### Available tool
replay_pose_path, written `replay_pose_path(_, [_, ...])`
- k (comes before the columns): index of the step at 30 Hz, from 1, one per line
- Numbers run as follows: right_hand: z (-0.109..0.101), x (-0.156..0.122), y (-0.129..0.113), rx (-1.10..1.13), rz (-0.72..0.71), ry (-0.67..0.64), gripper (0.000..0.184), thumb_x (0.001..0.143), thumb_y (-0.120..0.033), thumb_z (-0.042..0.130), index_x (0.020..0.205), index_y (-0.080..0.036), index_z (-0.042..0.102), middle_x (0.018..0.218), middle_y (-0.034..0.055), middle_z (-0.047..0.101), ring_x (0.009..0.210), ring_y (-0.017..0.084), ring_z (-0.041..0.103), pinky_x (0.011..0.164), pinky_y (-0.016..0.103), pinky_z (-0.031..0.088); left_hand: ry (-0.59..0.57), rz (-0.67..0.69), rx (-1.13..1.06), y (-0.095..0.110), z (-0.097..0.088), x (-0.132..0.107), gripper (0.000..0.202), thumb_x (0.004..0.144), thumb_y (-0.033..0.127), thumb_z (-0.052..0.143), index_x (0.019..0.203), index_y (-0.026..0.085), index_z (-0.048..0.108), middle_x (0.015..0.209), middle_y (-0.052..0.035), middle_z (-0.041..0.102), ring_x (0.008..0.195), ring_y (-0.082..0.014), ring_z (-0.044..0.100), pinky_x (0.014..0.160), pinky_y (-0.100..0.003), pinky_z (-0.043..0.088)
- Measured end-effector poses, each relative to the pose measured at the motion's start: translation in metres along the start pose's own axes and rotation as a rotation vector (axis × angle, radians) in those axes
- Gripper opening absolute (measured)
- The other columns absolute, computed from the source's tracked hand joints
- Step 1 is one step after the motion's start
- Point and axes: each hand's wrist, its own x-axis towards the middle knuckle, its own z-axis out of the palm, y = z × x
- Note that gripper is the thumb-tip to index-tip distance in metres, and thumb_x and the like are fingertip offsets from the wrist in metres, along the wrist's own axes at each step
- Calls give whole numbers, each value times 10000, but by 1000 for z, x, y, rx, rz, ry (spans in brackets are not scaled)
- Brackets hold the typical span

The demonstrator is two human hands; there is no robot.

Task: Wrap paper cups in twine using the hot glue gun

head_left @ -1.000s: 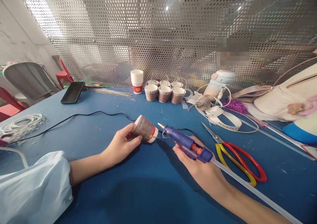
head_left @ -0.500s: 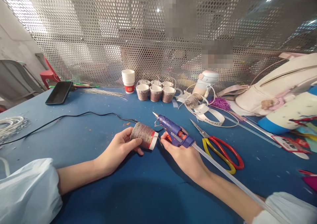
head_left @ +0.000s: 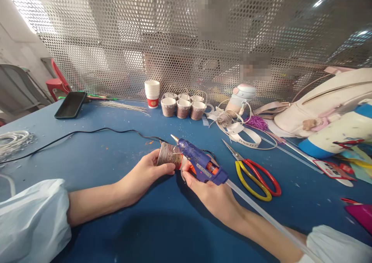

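Note:
My left hand is wrapped round a paper cup that lies on its side, wound with greyish-brown cord over most of its wall. A red and white band shows at its right end, partly behind the glue gun. In my right hand is a blue hot glue gun, with a long clear glue stick out of its back. Its nozzle points up and left, over the cup. Thumb and fingertip of that hand also pinch a short piece of cord beside the cup's rim.
Scissors with red and yellow handles lie to the right. Behind stand stacked paper cups and several cord-wrapped cups with handles. A ribbon, bottle, bag, phone and black cable lie around.
My right hand has moved slightly left with the glue gun, which now covers part of the cup's right end. The cup has shifted a little right and turned in my left hand.

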Motion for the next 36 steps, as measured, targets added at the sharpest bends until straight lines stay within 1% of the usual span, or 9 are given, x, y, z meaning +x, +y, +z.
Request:
replay_pose_path(6, [-2, -6, -18, -34, 9, -64, 92, 807, -275, 611, 848, -218, 550, 779, 17, 654, 729, 165, 652, 705, 283, 568, 2, -21, -83, 2, 10, -5, 281, 733, 297, 751, 952, 147, 657, 951, -75, 708, 922, -206, 642, 876, -326, 480])
replay_pose_path(13, [-2, -10, -15, 30, -37, -134, 60, 844, -238, 566, 897, -220, 589, 892, 23, 676, 854, 164, 671, 823, 302, 555, 68, -16, -86, 2, 6, 0, 300, 662, 202, 788, 923, 147, 651, 850, -30, 698, 803, -153, 634, 810, -292, 480])
replay_pose_path(16, [-14, -10, -9, -7, -56, -73, 85, 859, -280, 578, 903, -219, 618, 916, 30, 689, 875, 179, 676, 839, 316, 554, 135, 25, -47, 2, -2, 5, 333, 635, 170, 782, 936, 140, 640, 868, -31, 702, 819, -153, 634, 817, -285, 469])
replay_pose_path(20, [-38, -9, -1, -42, 70, 61, 215, 854, -411, 589, 891, -205, 639, 873, 42, 707, 812, 195, 700, 769, 312, 586, 232, 68, 77, 4, -18, 10, 387, 634, 186, 760, 995, 146, 626, 943, -47, 710, 867, -176, 638, 816, -292, 465])
replay_pose_path(23, [-49, -10, -1, -93, 237, 22, 307, 831, -491, 591, 909, -202, 660, 891, 55, 718, 814, 207, 707, 760, 315, 592, 235, 101, 179, 3, -24, 11, 361, 666, 180, 722, 1009, 158, 615, 961, -40, 705, 856, -172, 637, 765, -272, 468])
replay_pose_path(26, [-46, -13, -5, -105, 329, -26, 352, 819, -531, 582, 939, -211, 667, 933, 55, 720, 838, 207, 702, 772, 310, 582, 169, 112, 224, 0, -24, 11, 337, 702, 156, 676, 1028, 169, 594, 939, -25, 692, 743, -132, 618, 650, -232, 450])
replay_pose_path(29, [-39, -17, -11, -161, 323, -43, 314, 827, -520, 573, 871, -223, 668, 852, 36, 719, 823, 202, 692, 758, 296, 560, 113, 117, 241, -4, -23, 10, 350, 724, 140, 640, 1065, 177, 573, 911, -7, 665, 626, -88, 559, 563, -206, 413])
replay_pose_path(32, [-38, -18, -14, -265, 271, -80, 303, 832, -511, 566, 761, -224, 628, 695, 7, 676, 681, 177, 663, 609, 262, 528, 105, 144, 286, -6, -23, 10, 341, 723, 129, 623, 1059, 165, 575, 961, -21, 649, 652, -88, 559, 595, -212, 443])
replay_pose_path(36, [-43, -17, -12, -370, 203, -112, 301, 847, -515, 536, 753, -233, 587, 539, -37, 551, 476, 132, 552, 454, 235, 452, 99, 179, 347, -6, -22, 10, 321, 713, 136, 614, 1032, 151, 585, 984, -35, 634, 678, -95, 560, 641, -230, 484])
